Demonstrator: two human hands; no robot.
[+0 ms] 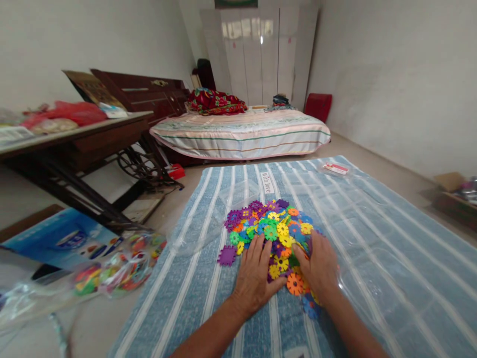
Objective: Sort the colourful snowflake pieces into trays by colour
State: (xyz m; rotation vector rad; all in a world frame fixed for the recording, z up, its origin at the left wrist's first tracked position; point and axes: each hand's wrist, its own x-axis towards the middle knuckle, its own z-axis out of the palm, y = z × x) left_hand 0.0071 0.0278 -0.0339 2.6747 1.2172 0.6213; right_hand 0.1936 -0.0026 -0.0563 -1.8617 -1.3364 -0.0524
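A heap of colourful plastic snowflake discs lies on a blue and white striped mat. My left hand rests flat on the near side of the heap, fingers stretched out over the discs. My right hand lies palm down on the heap's right side, fingers spread, next to an orange disc. One purple disc sits apart at the left of the heap. Neither hand grips anything that I can see.
A clear plastic bag lies on the mat left of the heap. Another bag of coloured pieces and a blue box sit on the floor at left. A dark table stands left, a bed behind.
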